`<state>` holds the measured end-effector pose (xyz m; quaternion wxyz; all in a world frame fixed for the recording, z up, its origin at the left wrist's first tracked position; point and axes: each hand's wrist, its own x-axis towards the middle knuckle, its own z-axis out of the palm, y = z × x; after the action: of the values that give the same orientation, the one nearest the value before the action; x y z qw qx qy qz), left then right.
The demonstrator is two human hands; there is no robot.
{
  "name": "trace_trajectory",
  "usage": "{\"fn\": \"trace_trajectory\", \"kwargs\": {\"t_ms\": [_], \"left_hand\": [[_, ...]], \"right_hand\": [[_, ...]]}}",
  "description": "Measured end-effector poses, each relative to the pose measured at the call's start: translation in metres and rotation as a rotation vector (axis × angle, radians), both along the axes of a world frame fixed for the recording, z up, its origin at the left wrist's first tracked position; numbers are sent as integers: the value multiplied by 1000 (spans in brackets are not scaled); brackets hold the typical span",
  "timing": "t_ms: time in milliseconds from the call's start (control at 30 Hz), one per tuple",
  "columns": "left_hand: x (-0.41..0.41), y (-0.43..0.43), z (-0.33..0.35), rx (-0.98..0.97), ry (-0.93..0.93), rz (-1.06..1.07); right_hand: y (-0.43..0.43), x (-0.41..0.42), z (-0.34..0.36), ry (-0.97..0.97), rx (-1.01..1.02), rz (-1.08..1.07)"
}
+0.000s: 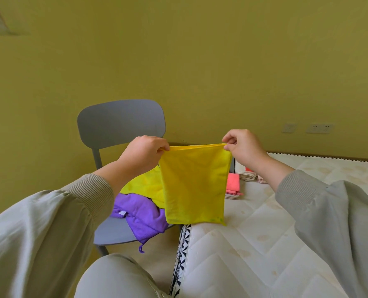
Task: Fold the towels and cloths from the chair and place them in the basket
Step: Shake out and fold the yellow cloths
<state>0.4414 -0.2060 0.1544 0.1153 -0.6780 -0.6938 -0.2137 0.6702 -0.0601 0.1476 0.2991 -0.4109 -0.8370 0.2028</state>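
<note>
The person is holding a yellow cloth (194,186) up in the air between the chair (120,121) and the mattress (265,233). The left hand (144,151) is pinching its top left corner and the right hand (243,147) is pinching its top right corner, so the fabric is hanging flat with its lower edge reaching down to the mattress's left edge. Judging by the narrow shape and the layered top edge, this cloth is probably already doubled once and is midway through folding. On the chair seat, a crumpled purple towel (142,214) and a second yellow cloth (144,183) are lying unfolded and waiting their turn. Farther back on the mattress, a folded pink cloth (232,183) and a folded beige towel (246,174) are sitting just beside each other, which suggests that part of the folding is done. No basket is showing anywhere, so whether anything is in it cannot be told. The folded pieces on the mattress are not in one yet.
</note>
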Motion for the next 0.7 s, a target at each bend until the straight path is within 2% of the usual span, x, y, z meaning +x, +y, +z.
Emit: {"fn": "trace_trajectory", "kwargs": {"t_ms": [267,400,500,633,700], "left_hand": [[-4,3,10,-33,-224,151],[-7,4,11,-51,-402,197],[-5,4,11,-122,-577,227],[-1,0,9,-240,-1128,126],[2,-1,7,-320,-1282,30]], "right_hand": [[-2,-3,4,-145,60,-17],[1,-7,3,-55,6,-47],[3,-6,3,90,-149,-35],[-1,3,1,361,-600,75],[-7,9,4,447,-743,123]]}}
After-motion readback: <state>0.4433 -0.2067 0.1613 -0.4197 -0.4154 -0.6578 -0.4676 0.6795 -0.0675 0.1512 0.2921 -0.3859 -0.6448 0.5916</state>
